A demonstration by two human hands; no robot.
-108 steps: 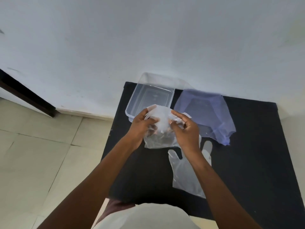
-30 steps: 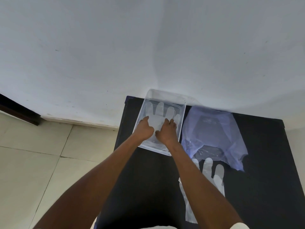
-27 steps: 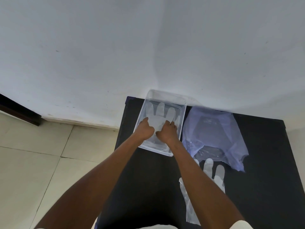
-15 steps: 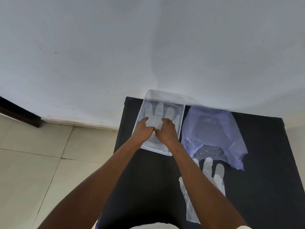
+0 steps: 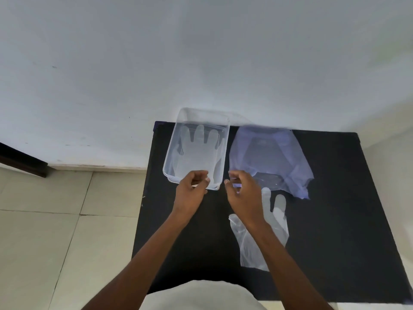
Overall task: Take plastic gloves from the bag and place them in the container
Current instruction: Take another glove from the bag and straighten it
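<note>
Nearest, one plastic glove (image 5: 259, 238) lies flat on the black table (image 5: 335, 220), not yet moved. Above it the right hand (image 5: 243, 193) and left hand (image 5: 192, 191) hang loosely curled, holding nothing. Beyond, another glove (image 5: 196, 151) lies in the container (image 5: 225, 153), beside the bag (image 5: 272, 157) (contents unclear). Roughly halfway, I judge.

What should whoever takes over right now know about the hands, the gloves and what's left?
Left hand and right hand: both empty, loosely curled, at the near end of the container.
Done: one glove lies flat inside the container.
Left: a second glove lies on the black table, partly under the right forearm. The bluish bag lies right of the container; further contents cannot be told.
</note>
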